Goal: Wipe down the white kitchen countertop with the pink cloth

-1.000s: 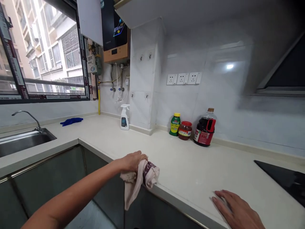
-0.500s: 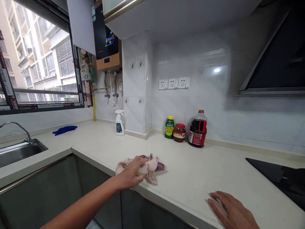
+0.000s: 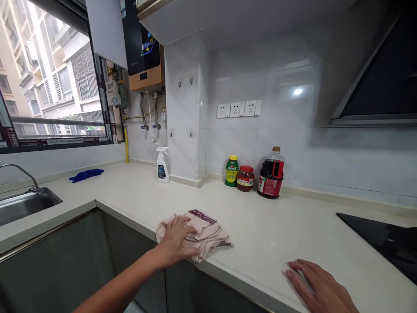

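Note:
My left hand (image 3: pixel 178 241) lies on a pale pink cloth (image 3: pixel 208 232) with a dark purple band, near the front edge of the white countertop (image 3: pixel 260 234). Its fingers are apart and its thumb is stretched out over the fabric. The cloth is partly spread, with folds at its front, and a corner reaches the counter edge. Farther right, my right hand (image 3: pixel 321 284) rests on the countertop with its fingers extended and nothing in them. The lower part of that hand is cut off by the frame.
Along the wall stand a green bottle (image 3: pixel 231 171), a red-lidded jar (image 3: pixel 245 179) and a large dark sauce bottle (image 3: pixel 271 176). A white spray bottle (image 3: pixel 162 166) is by the pillar. Left are a blue cloth (image 3: pixel 86 175) and a sink (image 3: pixel 31 203); right, a black cooktop (image 3: pixel 381 241).
The bunched cloth has spread flatter, showing its purple band. My left hand has loosened and opened over it. My right hand has stayed on the counter; the view has shifted slightly.

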`<state>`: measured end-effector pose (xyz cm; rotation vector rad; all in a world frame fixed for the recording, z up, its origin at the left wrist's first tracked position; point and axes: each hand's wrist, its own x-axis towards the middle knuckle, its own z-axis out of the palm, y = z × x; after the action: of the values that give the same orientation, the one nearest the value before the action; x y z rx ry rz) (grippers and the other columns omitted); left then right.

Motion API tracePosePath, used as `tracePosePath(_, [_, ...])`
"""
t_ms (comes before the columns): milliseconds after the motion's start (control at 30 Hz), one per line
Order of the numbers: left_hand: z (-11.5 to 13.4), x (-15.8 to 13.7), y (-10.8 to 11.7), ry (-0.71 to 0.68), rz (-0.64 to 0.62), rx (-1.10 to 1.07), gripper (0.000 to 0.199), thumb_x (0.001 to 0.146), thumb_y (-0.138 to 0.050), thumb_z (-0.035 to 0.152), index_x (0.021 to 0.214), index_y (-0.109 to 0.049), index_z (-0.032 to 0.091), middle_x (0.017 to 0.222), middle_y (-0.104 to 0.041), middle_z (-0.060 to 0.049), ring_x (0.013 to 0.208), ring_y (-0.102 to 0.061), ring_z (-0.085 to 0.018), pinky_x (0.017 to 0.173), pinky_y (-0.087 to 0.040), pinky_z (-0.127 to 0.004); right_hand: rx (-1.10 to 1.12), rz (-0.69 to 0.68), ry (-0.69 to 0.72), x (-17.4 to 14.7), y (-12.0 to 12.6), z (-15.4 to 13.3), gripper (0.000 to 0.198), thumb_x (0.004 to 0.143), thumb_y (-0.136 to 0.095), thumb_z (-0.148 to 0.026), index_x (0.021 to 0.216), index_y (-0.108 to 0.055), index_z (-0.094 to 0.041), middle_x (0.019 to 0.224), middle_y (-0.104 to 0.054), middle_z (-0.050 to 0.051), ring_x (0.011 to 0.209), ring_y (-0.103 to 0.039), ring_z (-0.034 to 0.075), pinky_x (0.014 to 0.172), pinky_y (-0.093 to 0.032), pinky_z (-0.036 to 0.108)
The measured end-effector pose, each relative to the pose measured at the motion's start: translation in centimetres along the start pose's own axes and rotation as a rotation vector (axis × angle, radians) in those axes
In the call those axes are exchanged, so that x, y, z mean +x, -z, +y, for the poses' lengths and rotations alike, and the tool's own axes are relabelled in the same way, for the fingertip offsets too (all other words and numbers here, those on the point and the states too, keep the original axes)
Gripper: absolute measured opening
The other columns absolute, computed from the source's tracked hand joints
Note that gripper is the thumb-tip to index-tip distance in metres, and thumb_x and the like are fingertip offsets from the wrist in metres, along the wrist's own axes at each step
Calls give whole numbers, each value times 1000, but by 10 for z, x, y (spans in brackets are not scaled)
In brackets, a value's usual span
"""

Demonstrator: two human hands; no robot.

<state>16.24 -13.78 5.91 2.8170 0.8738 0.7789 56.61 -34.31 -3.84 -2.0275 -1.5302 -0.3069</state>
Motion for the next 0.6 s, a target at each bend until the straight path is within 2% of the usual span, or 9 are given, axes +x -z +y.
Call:
tracePosePath(67, [-8, -5, 0, 13, -31, -3, 71, 71, -82, 57, 133, -61, 28, 149, -49, -14, 140, -40, -37, 116, -30, -57, 7, 18, 4, -3, 1, -4, 55, 95, -38, -67, 114, -71, -26, 125, -66, 8, 116, -59, 35, 99, -49, 53])
tracePosePath(100, [-12, -5, 1, 37, -39, -15, 73, 74, -80, 57, 137, -57, 28, 149, -49, -14, 140, -41, -37, 115, -33, -56, 13, 18, 8, -5, 1, -6, 56, 96, -37, -67, 115, -71, -27, 126, -65, 8, 118, -59, 35, 100, -49, 53])
tracePosePath(167, [-19, -3, 2, 98, -34, -24, 65, 83, -72, 51, 141, -54, 28, 150, -49, -14, 141, -42, -34, 114, -35, -52, 16, 11, 10, -8, 2, -10, 55, 96, -37, -68, 114, -71, -27, 125, -65, 7, 119, -58, 34, 101, -48, 52])
tracePosePath(233, [-25, 2, 3, 130, -49, -13, 55, 86, -69, 44, 138, -57, 28, 150, -49, -12, 141, -42, -32, 115, -34, -50, 14, 8, 21, -10, 3, -12, 55, 96, -37, -66, 116, -70, -27, 126, -65, 7, 121, -57, 34, 101, -48, 52])
tracePosePath(300, [-28, 8, 4, 127, -87, -12, 54, 79, -74, 41, 131, -63, 30, 148, -54, -9, 139, -45, -33, 116, -31, -51, 14, 21, 38, -10, 3, -11, 55, 97, -34, -64, 119, -69, -27, 128, -65, 7, 123, -56, 34, 101, -48, 52])
tracePosePath(367, [-31, 16, 5, 116, -108, -38, 52, 73, -78, 37, 123, -67, 30, 139, -61, -7, 132, -51, -32, 117, -27, -52, 17, 15, 47, -9, 3, -10, 54, 97, -35, -63, 118, -69, -27, 126, -65, 7, 121, -57, 34, 99, -50, 51])
tracePosePath(433, [-34, 26, 6, 122, -96, -85, 41, 74, -75, 34, 114, -71, 29, 126, -69, -5, 124, -57, -30, 117, -26, -50, 17, 1, 27, -6, 5, -9, 53, 95, -39, -65, 112, -72, -28, 122, -67, 8, 117, -59, 34, 95, -52, 49])
tracePosePath(500, [-38, 39, 8, 155, -64, -150, 26, 83, -64, 36, 105, -73, 26, 112, -73, -5, 114, -63, -26, 112, -34, -44, 18, -4, 2, -3, 7, -10, 52, 93, -42, -67, 109, -73, -28, 120, -68, 9, 115, -60, 34, 92, -54, 48])
tracePosePath(600, [-48, 57, 17, 271, 34, -263, 37, 94, -44, 44, 107, -70, 21, 109, -74, -8, 105, -65, -25, 95, -47, -36, 29, 1, -4, -2, 11, -12, 52, 93, -45, -64, 110, -73, -25, 121, -68, 10, 116, -59, 34, 92, -54, 47])
